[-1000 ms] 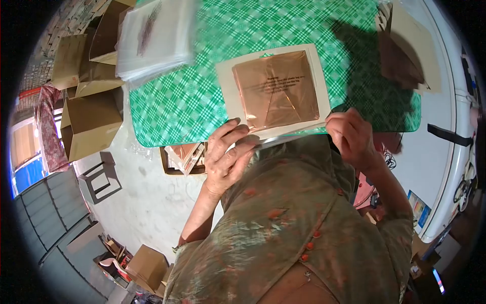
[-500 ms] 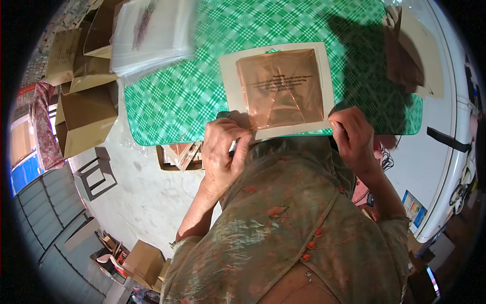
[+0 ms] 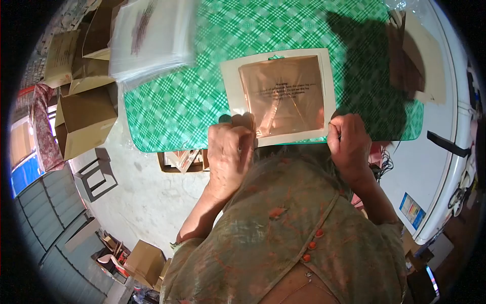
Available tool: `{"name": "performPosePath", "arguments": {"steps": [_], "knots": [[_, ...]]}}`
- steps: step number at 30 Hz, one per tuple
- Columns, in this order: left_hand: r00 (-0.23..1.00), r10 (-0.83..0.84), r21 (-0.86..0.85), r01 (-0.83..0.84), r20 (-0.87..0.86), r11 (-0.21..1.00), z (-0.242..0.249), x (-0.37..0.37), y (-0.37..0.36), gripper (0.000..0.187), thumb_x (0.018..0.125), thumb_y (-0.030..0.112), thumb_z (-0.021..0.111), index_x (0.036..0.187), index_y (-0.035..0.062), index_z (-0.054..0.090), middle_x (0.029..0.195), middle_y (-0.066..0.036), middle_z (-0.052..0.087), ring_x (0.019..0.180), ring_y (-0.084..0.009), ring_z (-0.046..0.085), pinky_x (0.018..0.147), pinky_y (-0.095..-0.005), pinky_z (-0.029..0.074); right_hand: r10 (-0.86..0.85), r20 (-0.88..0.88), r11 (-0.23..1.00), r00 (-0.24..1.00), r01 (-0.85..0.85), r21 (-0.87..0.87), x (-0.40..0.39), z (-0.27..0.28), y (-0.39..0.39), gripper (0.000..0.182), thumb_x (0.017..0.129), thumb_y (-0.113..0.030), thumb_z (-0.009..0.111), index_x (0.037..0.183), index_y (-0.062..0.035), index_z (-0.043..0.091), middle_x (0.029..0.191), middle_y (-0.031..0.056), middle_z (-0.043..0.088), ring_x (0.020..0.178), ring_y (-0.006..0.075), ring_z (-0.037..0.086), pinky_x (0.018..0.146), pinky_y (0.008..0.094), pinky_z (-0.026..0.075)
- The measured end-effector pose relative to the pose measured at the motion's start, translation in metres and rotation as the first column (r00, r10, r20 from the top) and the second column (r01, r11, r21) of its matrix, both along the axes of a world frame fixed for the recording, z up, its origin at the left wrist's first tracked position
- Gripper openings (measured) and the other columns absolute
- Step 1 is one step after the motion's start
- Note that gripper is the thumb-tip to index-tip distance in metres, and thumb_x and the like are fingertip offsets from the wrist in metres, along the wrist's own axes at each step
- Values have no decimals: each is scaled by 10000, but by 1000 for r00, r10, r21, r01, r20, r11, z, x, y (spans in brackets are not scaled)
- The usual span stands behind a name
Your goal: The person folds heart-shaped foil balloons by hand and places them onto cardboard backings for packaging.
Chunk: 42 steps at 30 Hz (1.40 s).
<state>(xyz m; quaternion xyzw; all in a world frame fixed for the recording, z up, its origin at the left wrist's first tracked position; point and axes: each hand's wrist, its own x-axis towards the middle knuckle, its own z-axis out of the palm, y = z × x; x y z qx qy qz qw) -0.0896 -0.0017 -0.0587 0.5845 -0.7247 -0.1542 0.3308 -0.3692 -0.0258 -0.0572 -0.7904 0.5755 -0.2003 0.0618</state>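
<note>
A cream card frame [image 3: 328, 91] lies near the front edge of the green checked table. Inside its border sits a copper-coloured panel [image 3: 283, 109] under clear plastic with printed warning text. My left hand [image 3: 229, 152] is closed at the frame's lower left corner, its fingers curled and partly hiding that corner. At the lower right corner, my right hand [image 3: 349, 144] pinches the edge between thumb and bent fingers.
A stack of clear plastic bags [image 3: 152, 38] lies at the table's back left. Open cardboard boxes [image 3: 86, 119] stand left of the table. Cream card sheets [image 3: 430, 66] are at the right. A grey frame [image 3: 96, 175] rests on the floor.
The card frame has shifted slightly downward and to the right, nearer to me. My left hand has turned, with its fingers curled more tightly at the corner.
</note>
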Motion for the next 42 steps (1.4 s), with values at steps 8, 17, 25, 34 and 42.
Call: {"name": "performPosePath", "arguments": {"steps": [8,17,25,34,42], "knots": [[991,88,-223,-64,97,973,-15,-11,-13,425,772,-79,782,1142,63,627,885,-62,623,798,-274,548,756,-397,452,-27,-178,993,984,5,-121,3,-8,-7,425,768,43,698,1153,-76,564,880,109,603,832,303,666,611,400,584],[967,144,-96,-127,210,987,-7,24,-7,460,791,-85,677,1228,49,626,1055,-128,628,1016,-345,559,893,-475,454,-4,20,1000,1000,3,28,4,8,-3,423,854,62,597,1256,-65,565,953,158,577,805,368,626,655,465,527],[906,-345,13,353,244,936,17,-67,-57,694,939,438,672,1533,141,469,1612,-173,375,1500,-439,304,1224,-537,256,42,-36,998,998,-41,44,5,13,-5,541,780,-26,689,1296,-61,530,965,132,546,893,352,600,669,460,534],[890,-284,44,288,357,957,1,-71,-54,733,959,608,570,1577,242,427,1671,-126,295,1548,-450,182,1180,-750,113,14,-161,1000,987,-11,21,3,9,-7,501,814,-50,686,1290,-88,535,968,104,559,891,315,635,654,422,577],[896,-261,24,270,359,963,0,-70,-55,721,970,612,548,1574,234,436,1671,-120,298,1551,-453,164,1187,-748,86,2,-190,982,982,-37,-184,-9,3,-45,371,842,-81,668,1208,-133,639,893,46,574,732,266,645,575,382,575]]}}
